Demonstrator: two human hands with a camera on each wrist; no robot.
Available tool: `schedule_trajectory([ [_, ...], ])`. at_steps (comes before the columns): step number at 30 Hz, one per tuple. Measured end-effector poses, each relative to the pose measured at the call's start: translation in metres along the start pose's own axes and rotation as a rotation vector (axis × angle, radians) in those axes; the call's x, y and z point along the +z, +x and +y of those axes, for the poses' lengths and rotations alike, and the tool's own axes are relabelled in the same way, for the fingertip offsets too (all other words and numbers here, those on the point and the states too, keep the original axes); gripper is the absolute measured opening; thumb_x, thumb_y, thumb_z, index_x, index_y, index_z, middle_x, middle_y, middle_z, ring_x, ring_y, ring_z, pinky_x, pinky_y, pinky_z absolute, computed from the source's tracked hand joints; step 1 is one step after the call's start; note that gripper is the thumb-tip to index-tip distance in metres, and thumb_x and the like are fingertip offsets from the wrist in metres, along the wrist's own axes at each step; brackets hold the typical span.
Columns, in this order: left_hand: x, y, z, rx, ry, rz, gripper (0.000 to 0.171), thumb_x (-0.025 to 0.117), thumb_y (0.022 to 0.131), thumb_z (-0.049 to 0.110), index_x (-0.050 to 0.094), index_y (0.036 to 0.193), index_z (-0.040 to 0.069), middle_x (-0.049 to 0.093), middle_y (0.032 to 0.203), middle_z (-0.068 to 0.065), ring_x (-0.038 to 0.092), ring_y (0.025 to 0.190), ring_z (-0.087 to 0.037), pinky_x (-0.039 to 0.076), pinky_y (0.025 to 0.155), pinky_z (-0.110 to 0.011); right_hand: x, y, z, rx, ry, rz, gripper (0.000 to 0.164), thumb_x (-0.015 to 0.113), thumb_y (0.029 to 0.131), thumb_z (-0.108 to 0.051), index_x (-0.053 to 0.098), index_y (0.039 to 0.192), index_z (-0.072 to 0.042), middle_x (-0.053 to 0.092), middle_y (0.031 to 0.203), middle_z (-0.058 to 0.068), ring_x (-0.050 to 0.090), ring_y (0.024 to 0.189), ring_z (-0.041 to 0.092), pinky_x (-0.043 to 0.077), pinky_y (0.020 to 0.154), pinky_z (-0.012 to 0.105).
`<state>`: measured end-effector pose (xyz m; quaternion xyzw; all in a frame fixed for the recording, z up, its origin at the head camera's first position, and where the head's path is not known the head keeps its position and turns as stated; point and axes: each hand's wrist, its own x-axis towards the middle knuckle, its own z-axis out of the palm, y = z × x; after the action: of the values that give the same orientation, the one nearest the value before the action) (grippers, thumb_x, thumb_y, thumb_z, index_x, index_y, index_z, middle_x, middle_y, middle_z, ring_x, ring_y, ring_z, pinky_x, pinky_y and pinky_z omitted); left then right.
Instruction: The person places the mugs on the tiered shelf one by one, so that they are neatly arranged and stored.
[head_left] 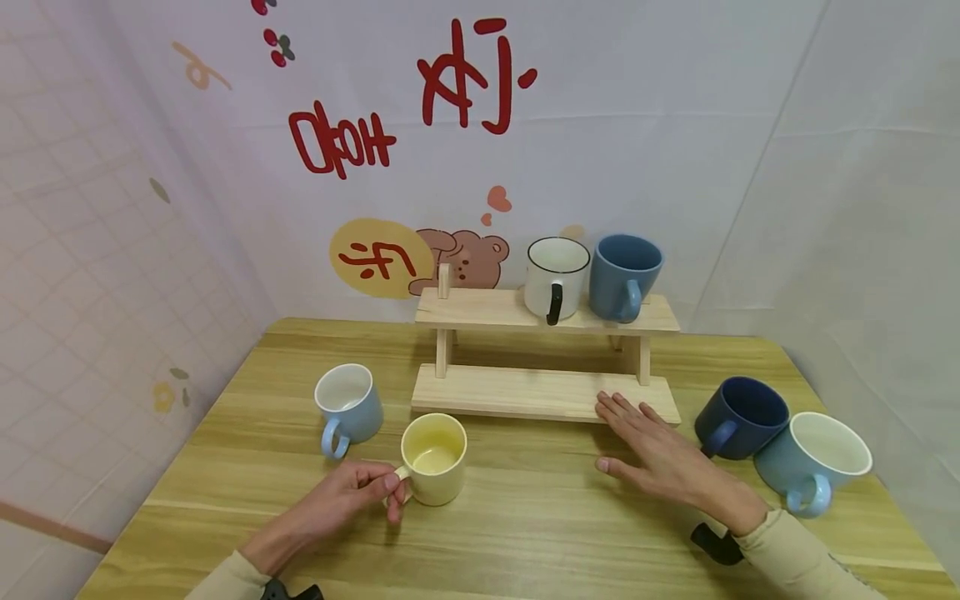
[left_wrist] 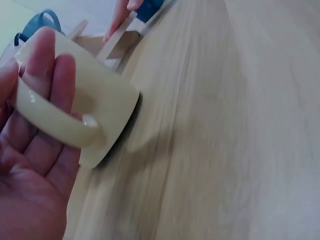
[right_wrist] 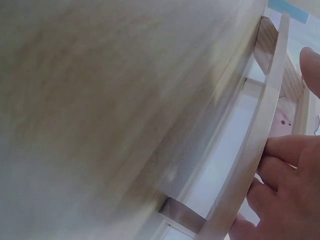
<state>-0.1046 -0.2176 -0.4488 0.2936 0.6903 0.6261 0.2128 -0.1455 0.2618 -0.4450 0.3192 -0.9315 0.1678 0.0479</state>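
Observation:
My left hand (head_left: pixel 358 493) grips the handle of a yellow mug (head_left: pixel 437 475), which is upright in the head view. In the left wrist view the fingers pass through the mug's handle (left_wrist: pixel 55 120), the thumb on its outer side. At the right, my right hand (head_left: pixel 652 454) lies with straight fingers, their tips on the front edge of the lower shelf of a small two-tier wooden rack (head_left: pixel 540 392). The right wrist view shows those fingers (right_wrist: pixel 280 165) against the shelf board.
On the upper shelf stand a white mug with black rim (head_left: pixel 553 283) and a blue mug (head_left: pixel 626 275). A light blue mug (head_left: pixel 352 408) is left of the rack. A navy mug (head_left: pixel 738 421) and another light blue mug (head_left: pixel 813 454) stand at the right, beside my right forearm.

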Motion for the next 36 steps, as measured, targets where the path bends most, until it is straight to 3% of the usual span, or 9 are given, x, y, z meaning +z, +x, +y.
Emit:
schedule_trajectory([
  [5, 0.008, 0.004, 0.007, 0.028, -0.013, 0.034, 0.03, 0.041, 0.111, 0.004, 0.064, 0.101, -0.012, 0.069, 0.08, -0.017, 0.067, 0.085, -0.013, 0.051, 0.091, -0.027, 0.0, -0.001, 0.001, -0.003, -0.006, 0.008, 0.078, 0.068, 0.099, -0.048, 0.042, 0.158, -0.003, 0.036, 0.164, 0.017, 0.035, 0.149, 0.041, 0.029, 0.118, 0.061],
  [9, 0.014, 0.01, 0.017, 0.012, -0.001, 0.082, 0.032, 0.041, 0.112, 0.007, 0.065, 0.102, -0.01, 0.072, 0.084, -0.006, 0.067, 0.093, -0.015, 0.047, 0.096, -0.026, -0.002, 0.0, 0.002, 0.008, -0.003, -0.013, 0.08, 0.068, 0.098, -0.05, 0.041, 0.158, -0.004, 0.035, 0.165, 0.016, 0.033, 0.15, 0.04, 0.027, 0.12, 0.059],
  [13, 0.02, 0.021, 0.033, -0.026, 0.023, 0.171, 0.034, 0.043, 0.112, 0.013, 0.069, 0.1, -0.006, 0.073, 0.089, 0.0, 0.065, 0.103, -0.018, 0.043, 0.1, -0.027, -0.003, 0.0, 0.003, 0.015, 0.01, -0.034, 0.081, 0.067, 0.098, -0.051, 0.04, 0.159, -0.004, 0.034, 0.166, 0.015, 0.032, 0.151, 0.04, 0.025, 0.121, 0.059],
  [18, 0.026, 0.039, 0.054, -0.103, 0.015, 0.288, 0.035, 0.047, 0.112, 0.024, 0.071, 0.104, 0.0, 0.075, 0.091, -0.007, 0.063, 0.113, -0.027, 0.037, 0.106, -0.038, -0.004, -0.002, 0.002, 0.003, 0.007, -0.023, 0.079, 0.067, 0.099, -0.05, 0.042, 0.158, -0.003, 0.035, 0.165, 0.017, 0.035, 0.15, 0.041, 0.029, 0.118, 0.061],
  [23, 0.03, 0.06, 0.072, -0.141, -0.001, 0.389, 0.041, 0.051, 0.111, 0.034, 0.07, 0.109, -0.001, 0.075, 0.094, -0.006, 0.059, 0.118, -0.025, 0.033, 0.109, -0.045, -0.005, -0.004, 0.002, -0.001, 0.01, -0.039, 0.079, 0.066, 0.099, -0.05, 0.042, 0.157, -0.002, 0.035, 0.165, 0.017, 0.034, 0.149, 0.042, 0.03, 0.116, 0.063],
  [27, 0.029, 0.077, 0.084, -0.125, -0.017, 0.435, 0.044, 0.053, 0.109, 0.037, 0.069, 0.111, -0.004, 0.074, 0.1, -0.009, 0.056, 0.119, -0.025, 0.032, 0.111, -0.046, -0.006, -0.004, 0.002, -0.007, 0.017, -0.043, 0.079, 0.067, 0.099, -0.05, 0.041, 0.158, -0.003, 0.035, 0.165, 0.017, 0.034, 0.15, 0.041, 0.029, 0.118, 0.06],
  [32, 0.023, 0.099, 0.096, -0.068, -0.074, 0.446, 0.048, 0.054, 0.109, 0.037, 0.066, 0.116, -0.009, 0.072, 0.106, -0.011, 0.052, 0.12, -0.028, 0.03, 0.115, -0.048, -0.007, -0.002, 0.003, -0.018, 0.014, -0.036, 0.079, 0.067, 0.099, -0.05, 0.041, 0.158, -0.004, 0.035, 0.165, 0.016, 0.034, 0.15, 0.041, 0.028, 0.12, 0.058],
  [36, 0.02, 0.115, 0.103, -0.037, -0.079, 0.456, 0.048, 0.056, 0.108, 0.04, 0.067, 0.116, -0.006, 0.073, 0.105, -0.008, 0.052, 0.122, -0.025, 0.031, 0.115, -0.048, -0.006, -0.001, 0.002, -0.016, 0.036, -0.051, 0.08, 0.066, 0.099, -0.05, 0.04, 0.159, -0.004, 0.033, 0.166, 0.016, 0.033, 0.15, 0.041, 0.028, 0.119, 0.06],
])
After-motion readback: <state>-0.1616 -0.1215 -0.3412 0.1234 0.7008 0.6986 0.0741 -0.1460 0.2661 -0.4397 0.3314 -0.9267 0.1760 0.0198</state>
